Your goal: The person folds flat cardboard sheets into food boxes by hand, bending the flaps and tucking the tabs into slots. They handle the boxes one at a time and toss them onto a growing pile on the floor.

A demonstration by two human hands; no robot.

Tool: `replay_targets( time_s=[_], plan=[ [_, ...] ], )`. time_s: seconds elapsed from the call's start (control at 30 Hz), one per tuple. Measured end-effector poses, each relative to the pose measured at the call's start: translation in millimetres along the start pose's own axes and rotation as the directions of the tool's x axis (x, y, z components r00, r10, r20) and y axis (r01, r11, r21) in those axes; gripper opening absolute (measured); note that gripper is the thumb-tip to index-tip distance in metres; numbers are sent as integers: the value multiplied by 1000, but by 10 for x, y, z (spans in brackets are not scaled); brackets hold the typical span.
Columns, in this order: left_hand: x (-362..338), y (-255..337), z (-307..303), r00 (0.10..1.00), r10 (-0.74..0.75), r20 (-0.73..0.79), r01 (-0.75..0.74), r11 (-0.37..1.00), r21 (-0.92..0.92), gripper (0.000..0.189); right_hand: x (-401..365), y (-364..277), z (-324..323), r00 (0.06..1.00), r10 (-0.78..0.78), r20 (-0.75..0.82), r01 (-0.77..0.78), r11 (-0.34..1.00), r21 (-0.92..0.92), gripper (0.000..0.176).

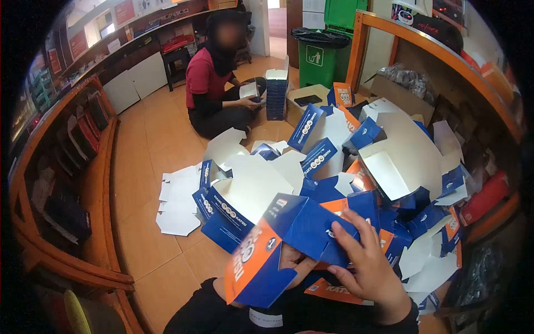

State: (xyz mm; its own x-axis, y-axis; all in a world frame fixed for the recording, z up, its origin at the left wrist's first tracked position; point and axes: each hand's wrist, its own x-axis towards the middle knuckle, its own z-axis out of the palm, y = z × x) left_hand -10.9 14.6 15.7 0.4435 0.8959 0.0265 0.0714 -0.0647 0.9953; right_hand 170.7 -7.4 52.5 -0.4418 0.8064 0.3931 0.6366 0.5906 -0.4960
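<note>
A blue and orange cardboard food box [264,245] is tilted in front of me, partly folded, with "KATSU" lettering on its orange side. My left hand [297,264] is around it from below and behind. Its fingers curl at the open edge, and the rest of the hand is hidden by the box. On the right end, my right hand [364,264] has its fingertips on a blue panel and its thumb at the lower edge. Behind the box lies another box [250,183], its white inside facing up.
A heap of boxes [397,150] spreads to my right. Ahead, a person [208,80] sits on the tiled floor [142,167] holding a box beside a tall box stack [276,97]. A green bin [320,61] stands behind. Wooden-framed shelving [105,183] runs along the left.
</note>
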Motion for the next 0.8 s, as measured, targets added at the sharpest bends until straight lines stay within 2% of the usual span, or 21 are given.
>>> replay_targets(
  time_s=[0.03,0.07,0.13,0.17,0.23,0.27,0.3,0.37,0.4,0.47,0.5,0.57,0.6,0.63,0.7,0.73,0.8],
  plan=[
    [-8,17,-16,1000,0,-32,1,1000,20,54,27,10,-51,998,12,57,-17,996,93,69],
    [-16,34,-32,998,-1,-63,3,999,41,55,53,40,-72,999,10,38,-14,995,99,69],
    [-1,-205,-72,970,226,-91,-213,967,139,56,87,113,-88,1000,13,-1,-12,993,116,71],
    [19,-365,-100,936,338,-96,-316,929,191,57,100,166,-79,993,71,-90,-55,986,160,71],
    [83,-687,-181,831,550,-87,-505,810,298,58,120,321,-36,946,191,-261,-124,959,254,72],
    [130,-823,-237,760,646,-73,-587,730,349,59,109,427,-21,904,280,-323,-134,904,407,75],
    [192,-928,-395,740,652,164,-665,675,318,69,100,514,6,859,339,-383,-112,855,506,79],
    [287,-1129,-434,607,788,-105,-695,590,410,83,46,642,12,780,416,-468,-77,805,588,86],
    [312,-1177,-433,629,741,-236,-576,648,498,100,38,654,14,783,458,-421,-73,740,669,87],
    [460,-1198,-360,662,644,-383,-654,746,125,108,15,651,31,789,529,-312,-71,584,809,89],
    [536,-1175,-361,687,580,-438,-670,739,-73,113,7,667,76,819,511,-261,-90,564,821,90],
    [557,-930,-371,776,495,-392,-618,719,-317,94,-14,721,179,871,464,-159,-129,530,838,91],
    [567,-808,-377,815,449,-366,-576,694,-431,85,-48,719,189,867,487,-100,-195,517,833,87],
    [578,-779,-372,850,362,-382,-526,556,-643,74,-95,720,200,859,511,-40,-260,502,825,83],
    [586,-724,-443,904,245,-351,-426,434,-794,67,-154,726,210,829,553,77,-385,467,796,76],
    [601,-707,-488,927,189,-325,-373,361,-855,63,-146,709,204,844,523,121,-392,447,804,61],
    [695,-748,-583,873,389,-296,-425,306,-852,54,-252,773,243,812,552,189,-478,443,759,55]
  ],
)
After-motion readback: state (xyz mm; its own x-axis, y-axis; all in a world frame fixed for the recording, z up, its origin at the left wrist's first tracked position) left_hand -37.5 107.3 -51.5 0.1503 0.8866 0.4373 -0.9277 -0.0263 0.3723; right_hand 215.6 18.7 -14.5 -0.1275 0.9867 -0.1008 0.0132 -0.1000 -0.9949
